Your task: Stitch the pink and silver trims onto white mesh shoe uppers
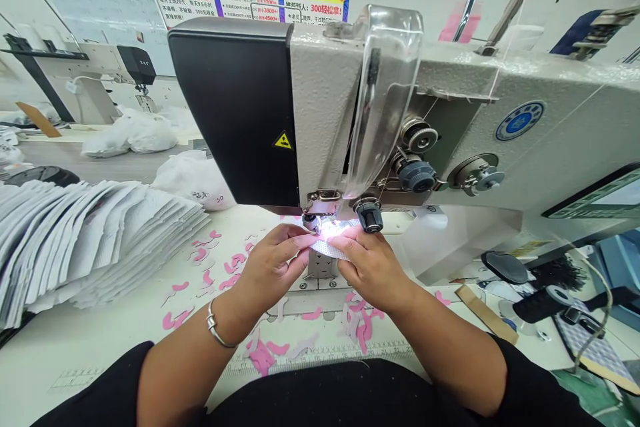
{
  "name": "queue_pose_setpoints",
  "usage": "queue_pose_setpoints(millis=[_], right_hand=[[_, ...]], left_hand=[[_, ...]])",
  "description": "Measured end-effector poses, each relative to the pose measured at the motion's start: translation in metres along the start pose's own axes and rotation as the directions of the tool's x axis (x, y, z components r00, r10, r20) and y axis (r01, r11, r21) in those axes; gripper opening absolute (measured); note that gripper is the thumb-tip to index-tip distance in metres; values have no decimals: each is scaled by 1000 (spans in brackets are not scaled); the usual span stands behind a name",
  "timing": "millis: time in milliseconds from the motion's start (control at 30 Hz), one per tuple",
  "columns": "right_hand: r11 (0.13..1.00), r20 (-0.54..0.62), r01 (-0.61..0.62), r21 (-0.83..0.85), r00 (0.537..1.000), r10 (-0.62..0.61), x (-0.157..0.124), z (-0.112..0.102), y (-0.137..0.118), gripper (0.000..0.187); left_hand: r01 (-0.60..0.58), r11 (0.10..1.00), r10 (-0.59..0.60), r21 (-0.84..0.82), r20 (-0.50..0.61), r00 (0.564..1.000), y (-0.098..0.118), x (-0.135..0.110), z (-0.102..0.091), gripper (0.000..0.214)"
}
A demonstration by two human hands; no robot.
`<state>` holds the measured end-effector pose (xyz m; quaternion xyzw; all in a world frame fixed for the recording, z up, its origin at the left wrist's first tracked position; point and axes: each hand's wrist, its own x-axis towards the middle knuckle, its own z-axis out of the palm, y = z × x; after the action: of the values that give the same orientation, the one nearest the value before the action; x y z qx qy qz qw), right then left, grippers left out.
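Under the lit needle area of a sewing machine [320,113], a small piece of white dotted fabric [330,251] lies between my two hands. My left hand [277,260] pinches its left edge, thumb and fingers together. On the other side my right hand [373,263] grips the fabric with the index finger stretched toward the needle. Bright light washes out the spot where the presser foot meets the fabric. Pink and white scraps [263,355] are scattered on the table around both hands.
A fanned stack of white pieces [100,240] stands at the left, beside a white plastic bag [193,177]. At the right lie a black thread spool [543,305] and a brown strip [487,313]. Another sewing machine [95,77] is at the back left.
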<state>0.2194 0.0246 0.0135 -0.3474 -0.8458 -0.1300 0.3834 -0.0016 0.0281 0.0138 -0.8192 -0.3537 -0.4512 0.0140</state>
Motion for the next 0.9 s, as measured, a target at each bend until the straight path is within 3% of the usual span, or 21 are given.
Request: queue_pose_setpoints(millis=[267, 467, 900], right_hand=[[997, 16, -6, 78, 1000, 5, -3, 4, 3, 45], [998, -45, -18, 66, 999, 21, -3, 5, 3, 46], [1000, 121, 2, 23, 993, -5, 8, -9, 1, 36]], left_hand=[[21, 999, -21, -36, 3, 1000, -1, -2, -1, 30], [37, 999, -37, -35, 12, 999, 1, -2, 0, 30], [-35, 999, 32, 37, 86, 996, -3, -1, -6, 31]])
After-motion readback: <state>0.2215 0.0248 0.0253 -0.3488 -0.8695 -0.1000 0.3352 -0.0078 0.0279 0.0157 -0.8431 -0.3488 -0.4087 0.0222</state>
